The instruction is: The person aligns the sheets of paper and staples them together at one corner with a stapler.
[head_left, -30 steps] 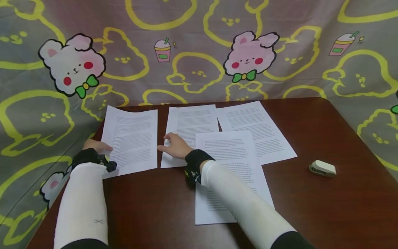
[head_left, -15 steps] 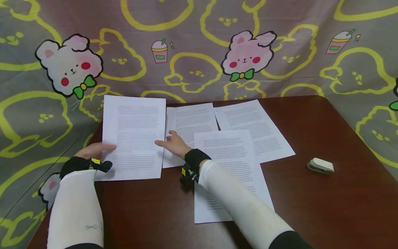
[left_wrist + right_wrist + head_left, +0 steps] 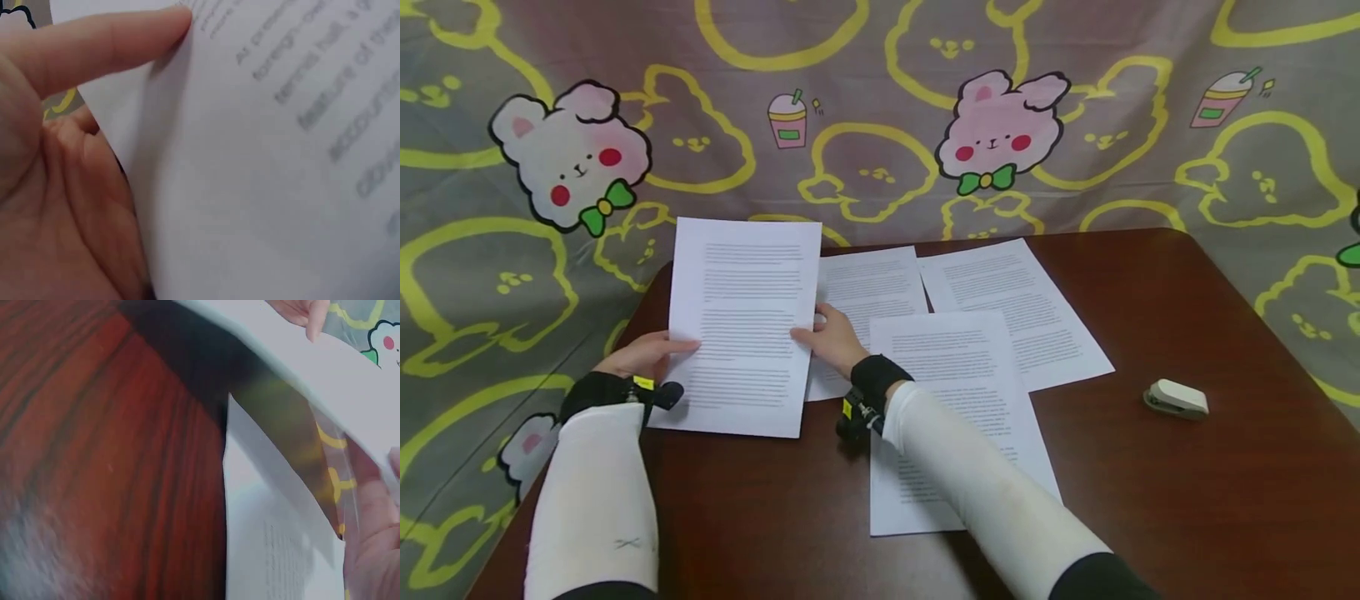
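Note:
A printed sheet of paper [image 3: 751,312] is raised and tilted up off the table at the left. My left hand [image 3: 642,357] pinches its left edge, thumb lying across the front and fingers behind, as the left wrist view shows with the page [image 3: 237,187] filling most of it. At the opposite edge my right hand [image 3: 838,342] pinches the same paper, thumb on the printed face. Seen from the right wrist, the sheet's lower edge hangs above the wood. Behind my right hand lies another printed page [image 3: 874,279], partly covered by the raised one.
A third page [image 3: 1018,308] lies slanted at the back right. Nearer me, a fourth page [image 3: 943,358] overlaps its neighbours beneath my right forearm. A small white stapler [image 3: 1176,399] rests on the brown table [image 3: 1225,500] at the right. A patterned curtain [image 3: 865,100] hangs behind.
The left sheet has come up off the table and shifted right, toward my right hand. My right thumb and fingers have closed on its right edge. The other pages and the stapler stay put.

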Demonstrator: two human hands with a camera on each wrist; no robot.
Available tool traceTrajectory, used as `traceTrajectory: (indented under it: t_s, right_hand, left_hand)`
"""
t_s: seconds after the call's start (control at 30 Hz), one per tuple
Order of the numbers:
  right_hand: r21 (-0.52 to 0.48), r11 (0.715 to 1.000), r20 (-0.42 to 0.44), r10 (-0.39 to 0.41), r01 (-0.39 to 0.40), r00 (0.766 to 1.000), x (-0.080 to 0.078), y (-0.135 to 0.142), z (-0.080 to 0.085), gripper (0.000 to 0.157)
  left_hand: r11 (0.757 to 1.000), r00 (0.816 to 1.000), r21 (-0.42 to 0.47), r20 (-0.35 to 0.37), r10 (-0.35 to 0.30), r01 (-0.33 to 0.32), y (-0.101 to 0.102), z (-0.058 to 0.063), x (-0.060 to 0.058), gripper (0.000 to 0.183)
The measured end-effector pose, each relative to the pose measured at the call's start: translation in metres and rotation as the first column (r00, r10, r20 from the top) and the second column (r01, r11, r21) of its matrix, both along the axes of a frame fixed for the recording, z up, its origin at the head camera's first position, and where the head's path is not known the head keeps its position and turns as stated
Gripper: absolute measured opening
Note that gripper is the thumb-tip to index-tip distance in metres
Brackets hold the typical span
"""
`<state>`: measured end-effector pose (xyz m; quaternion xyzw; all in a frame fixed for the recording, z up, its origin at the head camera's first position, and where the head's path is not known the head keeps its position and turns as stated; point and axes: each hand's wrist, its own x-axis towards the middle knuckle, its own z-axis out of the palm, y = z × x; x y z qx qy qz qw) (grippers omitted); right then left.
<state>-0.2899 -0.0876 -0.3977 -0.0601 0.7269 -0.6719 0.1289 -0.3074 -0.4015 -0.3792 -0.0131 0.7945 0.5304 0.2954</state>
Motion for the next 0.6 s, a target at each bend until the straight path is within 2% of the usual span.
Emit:
traceTrajectory:
  t_s: [0.13,0.2,0.43,0.6]
  right_hand:
    - [0.082,0.996,-0.084,-0.019,0.026,0.996,-0.004,0.007,0.003,0.047]
    - [0.11,0.993,-0.101,-0.02,0.031,0.995,-0.006,0.011,0.004,0.045]
    - [0.128,0.991,-0.09,-0.028,0.04,0.996,-0.012,0.027,0.01,0.042]
    - [0.194,0.98,-0.114,-0.025,0.047,0.993,-0.016,0.049,0.016,0.04]
  left_hand:
    - [1.0,1.0,0.019,0.011,-0.008,0.008,0.007,-0.002,-0.003,0.02]
    - [0.999,0.999,0.04,0.037,0.016,-0.018,0.011,-0.003,-0.004,0.026]
    - [0.994,0.997,0.083,0.03,0.068,-0.071,0.031,-0.002,-0.007,0.047]
    - [0.992,0.997,0.103,0.024,0.067,-0.069,0.052,-0.003,-0.006,0.045]
